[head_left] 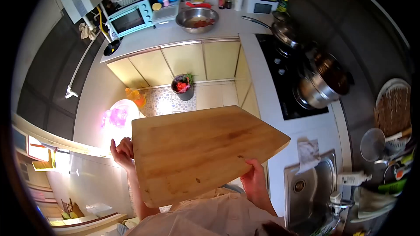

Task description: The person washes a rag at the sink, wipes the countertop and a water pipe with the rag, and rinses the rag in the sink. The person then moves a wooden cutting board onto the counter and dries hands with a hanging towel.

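A wooden cutting board (201,153) is held up in front of my body, its broad face toward me. It has a few dark stains and a pointed right end. My left hand (124,152) grips its left edge, with one finger sticking out and the other fingers partly behind the wood. At the lower right edge, my right hand (253,177) is closed on the board, thumb on the face and fingers hidden underneath.
To the right lie a steel sink (306,192) with a cloth (308,153) on its rim and a black stove (280,78) bearing a large pot (319,89) and a pan (286,32). A steel bowl (197,19) stands on the far counter. A bin (183,88) stands on the floor.
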Action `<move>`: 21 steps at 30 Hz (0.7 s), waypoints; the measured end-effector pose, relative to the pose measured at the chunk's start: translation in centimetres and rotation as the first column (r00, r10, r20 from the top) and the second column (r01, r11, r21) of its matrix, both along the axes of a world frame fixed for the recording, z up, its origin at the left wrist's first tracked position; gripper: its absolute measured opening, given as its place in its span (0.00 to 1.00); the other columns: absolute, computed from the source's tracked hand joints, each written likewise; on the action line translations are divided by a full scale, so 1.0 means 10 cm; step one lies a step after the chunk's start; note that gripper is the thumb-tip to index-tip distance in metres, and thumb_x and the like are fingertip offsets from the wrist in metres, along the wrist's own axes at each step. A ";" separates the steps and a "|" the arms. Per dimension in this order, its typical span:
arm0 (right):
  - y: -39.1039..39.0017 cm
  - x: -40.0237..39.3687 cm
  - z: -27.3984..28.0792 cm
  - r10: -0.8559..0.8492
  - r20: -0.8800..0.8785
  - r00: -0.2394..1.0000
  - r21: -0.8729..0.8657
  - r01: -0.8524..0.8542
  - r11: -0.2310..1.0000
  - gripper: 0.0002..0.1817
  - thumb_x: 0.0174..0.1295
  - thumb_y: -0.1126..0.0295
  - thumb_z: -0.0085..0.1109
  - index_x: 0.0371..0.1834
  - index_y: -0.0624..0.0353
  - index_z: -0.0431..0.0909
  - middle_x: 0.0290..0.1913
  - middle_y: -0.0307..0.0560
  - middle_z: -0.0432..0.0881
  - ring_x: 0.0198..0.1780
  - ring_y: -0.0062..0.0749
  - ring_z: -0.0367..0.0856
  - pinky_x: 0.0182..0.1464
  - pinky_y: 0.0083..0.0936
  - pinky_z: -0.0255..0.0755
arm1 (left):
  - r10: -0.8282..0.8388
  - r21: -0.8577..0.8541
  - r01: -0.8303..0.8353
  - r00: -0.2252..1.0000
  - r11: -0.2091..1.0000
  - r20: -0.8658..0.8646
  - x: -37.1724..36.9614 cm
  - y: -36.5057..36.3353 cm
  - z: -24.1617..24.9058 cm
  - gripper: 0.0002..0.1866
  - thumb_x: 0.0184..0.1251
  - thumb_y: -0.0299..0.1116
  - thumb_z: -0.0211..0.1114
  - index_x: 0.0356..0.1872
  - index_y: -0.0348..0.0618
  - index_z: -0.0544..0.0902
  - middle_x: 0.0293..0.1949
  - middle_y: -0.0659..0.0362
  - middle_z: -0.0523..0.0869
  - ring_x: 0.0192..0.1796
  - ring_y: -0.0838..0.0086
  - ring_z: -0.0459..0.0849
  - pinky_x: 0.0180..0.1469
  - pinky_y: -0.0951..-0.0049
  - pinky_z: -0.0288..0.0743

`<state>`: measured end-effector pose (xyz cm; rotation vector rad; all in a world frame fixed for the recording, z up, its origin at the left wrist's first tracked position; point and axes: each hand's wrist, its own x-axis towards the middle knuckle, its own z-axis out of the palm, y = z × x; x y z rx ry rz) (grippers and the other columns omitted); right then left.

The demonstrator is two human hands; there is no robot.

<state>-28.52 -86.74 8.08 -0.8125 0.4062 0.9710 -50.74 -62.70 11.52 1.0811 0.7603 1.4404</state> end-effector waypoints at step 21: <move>3.39 1.84 -0.80 0.177 0.125 0.976 -0.078 -0.168 0.983 0.23 0.47 0.75 0.49 0.50 0.63 0.67 0.47 0.45 0.74 0.50 0.36 0.73 0.50 0.31 0.69 | -0.188 -0.751 0.455 0.888 0.479 0.419 1.23 2.88 -1.27 0.19 0.66 0.39 0.48 0.53 0.40 0.70 0.50 0.54 0.76 0.51 0.67 0.75 0.52 0.66 0.71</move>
